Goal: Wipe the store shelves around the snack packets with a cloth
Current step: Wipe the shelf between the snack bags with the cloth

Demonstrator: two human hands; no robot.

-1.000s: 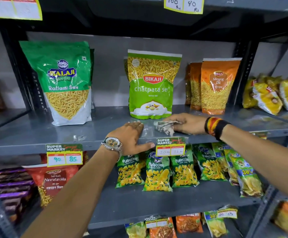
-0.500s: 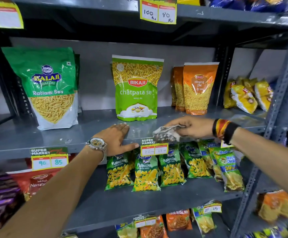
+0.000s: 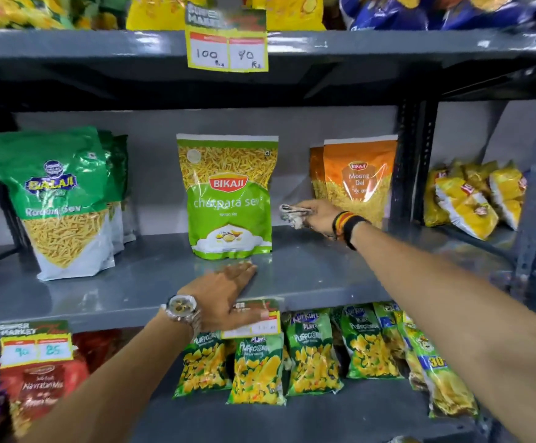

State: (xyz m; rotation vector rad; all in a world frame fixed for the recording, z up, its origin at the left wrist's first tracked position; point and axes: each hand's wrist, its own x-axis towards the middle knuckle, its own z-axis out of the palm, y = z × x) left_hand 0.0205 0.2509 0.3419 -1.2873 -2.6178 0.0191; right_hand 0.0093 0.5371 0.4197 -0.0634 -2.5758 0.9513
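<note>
Head view: the right hand [image 3: 319,215] has its fingers closed around a bunched cloth [image 3: 292,214], raised off the shelf [image 3: 308,270] between the green sev packet [image 3: 228,199] and the orange Moong Dal packet [image 3: 361,180]. The cloth looks soft, light and crushable, best gripped as a wad. The left hand [image 3: 225,292] lies flat, fingers spread, on the shelf edge. The cloth's pattern is probably blurred; the shelf behind the packets is hidden.

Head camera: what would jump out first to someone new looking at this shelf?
The light-green Bikaji chatpata sev packet standing upright mid-shelf, with the right hand holding a crumpled cloth raised in the gap beside it. The left hand lies flat on the grey shelf at its front edge, and a yellow price tag hangs above.
</note>
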